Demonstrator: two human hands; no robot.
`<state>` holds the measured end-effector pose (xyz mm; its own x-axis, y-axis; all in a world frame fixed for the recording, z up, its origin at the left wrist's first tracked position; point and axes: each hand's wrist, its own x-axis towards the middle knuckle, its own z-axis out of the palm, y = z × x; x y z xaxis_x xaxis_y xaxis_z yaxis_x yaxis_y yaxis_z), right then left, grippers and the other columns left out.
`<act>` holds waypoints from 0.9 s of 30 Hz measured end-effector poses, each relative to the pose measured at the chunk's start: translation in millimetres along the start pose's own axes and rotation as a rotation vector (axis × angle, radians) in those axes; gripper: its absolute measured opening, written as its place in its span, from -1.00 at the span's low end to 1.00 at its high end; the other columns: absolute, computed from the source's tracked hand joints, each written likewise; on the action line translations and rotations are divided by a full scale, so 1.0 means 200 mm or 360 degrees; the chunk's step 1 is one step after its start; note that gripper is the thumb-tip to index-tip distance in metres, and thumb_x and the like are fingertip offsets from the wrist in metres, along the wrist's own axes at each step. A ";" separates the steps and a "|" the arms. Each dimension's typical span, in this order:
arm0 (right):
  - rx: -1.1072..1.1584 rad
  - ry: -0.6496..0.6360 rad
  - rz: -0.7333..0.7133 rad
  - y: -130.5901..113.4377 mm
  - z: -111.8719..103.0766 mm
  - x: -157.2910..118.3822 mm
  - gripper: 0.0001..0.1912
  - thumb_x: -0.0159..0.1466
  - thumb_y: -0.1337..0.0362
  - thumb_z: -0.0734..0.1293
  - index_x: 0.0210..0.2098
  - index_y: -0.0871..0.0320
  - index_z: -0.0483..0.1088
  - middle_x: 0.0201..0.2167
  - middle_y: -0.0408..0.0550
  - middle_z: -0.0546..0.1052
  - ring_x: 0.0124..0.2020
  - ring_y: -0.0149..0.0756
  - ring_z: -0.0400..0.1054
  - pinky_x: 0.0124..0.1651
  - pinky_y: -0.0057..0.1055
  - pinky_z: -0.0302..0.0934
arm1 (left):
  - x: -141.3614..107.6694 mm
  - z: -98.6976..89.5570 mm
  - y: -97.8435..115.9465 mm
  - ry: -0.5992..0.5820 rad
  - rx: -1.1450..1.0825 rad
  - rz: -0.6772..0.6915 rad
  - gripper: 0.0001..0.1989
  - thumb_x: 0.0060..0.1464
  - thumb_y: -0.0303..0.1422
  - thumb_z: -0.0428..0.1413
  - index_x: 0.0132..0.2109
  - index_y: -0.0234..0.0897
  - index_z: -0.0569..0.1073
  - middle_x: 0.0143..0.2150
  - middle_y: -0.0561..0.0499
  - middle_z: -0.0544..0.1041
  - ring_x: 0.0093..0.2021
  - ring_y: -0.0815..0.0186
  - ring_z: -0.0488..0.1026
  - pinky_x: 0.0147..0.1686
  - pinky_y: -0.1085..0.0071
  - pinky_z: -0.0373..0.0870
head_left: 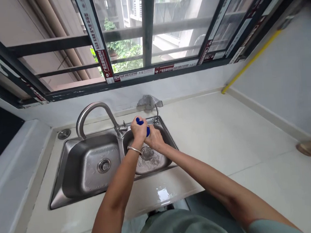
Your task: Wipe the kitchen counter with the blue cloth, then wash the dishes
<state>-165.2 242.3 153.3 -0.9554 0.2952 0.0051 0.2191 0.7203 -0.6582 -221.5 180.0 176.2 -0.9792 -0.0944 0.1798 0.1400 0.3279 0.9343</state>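
Over the right basin of the steel double sink, my left hand is wrapped round a bunched blue cloth. My right hand grips the same cloth just to the right and slightly lower. Bits of blue show at the top of my left fist and between the two hands; the rest is hidden in my fingers. Beneath them, some water lies around the drain of the right basin. A metal bangle sits on my left wrist.
The curved faucet arches over the left basin. A grey cloth hangs behind the sink near a thin spout. A round metal lid lies at the left corner. Windows and a yellow pipe are behind.
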 end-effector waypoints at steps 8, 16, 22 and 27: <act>0.1109 -0.0187 0.0396 0.04 -0.04 -0.09 -0.65 -0.03 0.22 0.42 -0.26 0.15 0.33 -0.37 -0.02 0.50 -0.38 -0.20 0.39 -0.41 -0.39 0.20 | -0.01 -0.10 -0.01 -0.0475 -0.0337 -0.0443 -0.44 -0.15 -0.12 0.35 -0.02 -0.19 0.39 -0.24 0.01 0.50 -0.23 0.26 0.45 -0.14 0.35 0.33; 0.2911 -0.1592 0.0583 -0.01 -0.17 -0.36 -0.51 -0.01 0.01 0.42 -0.22 0.24 0.37 -0.49 -0.15 0.41 -0.64 -0.57 0.07 -0.73 -0.67 -0.18 | -0.10 -0.26 0.01 -0.1313 -0.1588 -0.0787 -0.36 -0.14 -0.05 0.28 0.08 -0.25 0.46 -0.07 -0.11 0.58 -0.20 0.19 0.51 -0.19 0.29 0.46; 0.3241 -0.1517 0.0732 0.00 -0.05 -0.52 -0.41 -0.04 -0.01 0.50 -0.15 0.24 0.38 -0.40 -0.07 0.50 -0.54 -0.51 0.28 -0.66 -0.69 0.06 | -0.29 -0.17 0.08 -0.1664 -0.2198 -0.0789 -0.29 -0.32 0.03 0.32 0.04 -0.08 0.48 -0.13 -0.10 0.60 -0.01 -0.20 0.49 -0.16 -0.11 0.49; 0.3250 -0.1305 0.0880 0.00 -0.15 -0.42 -0.44 -0.02 0.09 0.57 -0.17 0.31 0.40 -0.40 -0.08 0.49 -0.54 -0.60 0.25 -0.60 -0.74 0.16 | -0.26 -0.18 0.06 -0.1373 -0.2059 -0.0895 -0.46 -0.20 -0.22 0.34 -0.01 -0.18 0.45 -0.45 0.10 0.44 -0.16 0.08 0.52 -0.10 0.09 0.49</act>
<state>-78.1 236.4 174.8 -0.8594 -0.4475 -0.2474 0.4874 -0.8632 -0.1317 -163.7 155.4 188.3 -0.6727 0.7383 -0.0482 -0.6483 -0.5567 0.5194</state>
